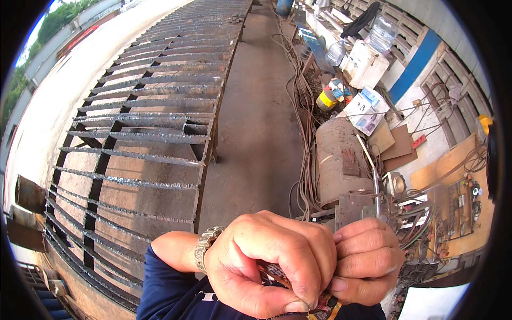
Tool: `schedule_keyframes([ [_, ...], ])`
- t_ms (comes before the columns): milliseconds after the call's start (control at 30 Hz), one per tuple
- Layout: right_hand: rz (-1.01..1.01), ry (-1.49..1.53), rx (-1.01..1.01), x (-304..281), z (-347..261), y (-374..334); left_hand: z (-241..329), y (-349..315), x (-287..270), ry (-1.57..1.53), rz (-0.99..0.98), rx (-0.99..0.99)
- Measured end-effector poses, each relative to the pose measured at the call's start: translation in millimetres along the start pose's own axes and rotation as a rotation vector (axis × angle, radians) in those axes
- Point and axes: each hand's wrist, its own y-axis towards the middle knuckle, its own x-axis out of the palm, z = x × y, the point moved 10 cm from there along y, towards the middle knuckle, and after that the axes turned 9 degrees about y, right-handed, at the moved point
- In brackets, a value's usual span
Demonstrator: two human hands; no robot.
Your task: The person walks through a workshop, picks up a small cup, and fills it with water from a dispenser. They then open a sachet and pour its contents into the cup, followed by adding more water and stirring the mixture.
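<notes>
Head view, from the left: a rusty pipe piece (29, 194) sits outside the near left corner of a slatted steel rack (100, 176), whose right edge runs along the brown floor (250, 133). Nearer, just off the rack's near right corner as seen, the left hand (274, 256), with a watch (207, 249) at its wrist, curls over a small patterned packet (275, 273), if that is what it is, thumb and forefinger closed to a narrow pinch. The packet is up between both hands, in front of the chest, mostly covered. Against it the right hand (368, 261) is bunched, its thumb tip close to the left fingers; it seems to grip the packet's other side, though its hold is hidden. As for progress, the packet is in hand and looks midway through being worked; whether it is torn, folded or whole cannot be told, and it has yet to be let go. Further right come cables (305, 176) along the floor, a rusty tank (336, 154), and a wooden board (461, 242) bearing tools.
</notes>
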Motion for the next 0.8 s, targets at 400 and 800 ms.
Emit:
schedule_keyframes([
  [400, 0.154, 0.029, -0.078, 0, 4, -10, 26, -4, 15, 0.262, -0.099, 0.388],
  [800, 0.275, 0.050, -0.090, -7, 9, -18, 16, 1, 15, 0.265, -0.089, 0.321],
])
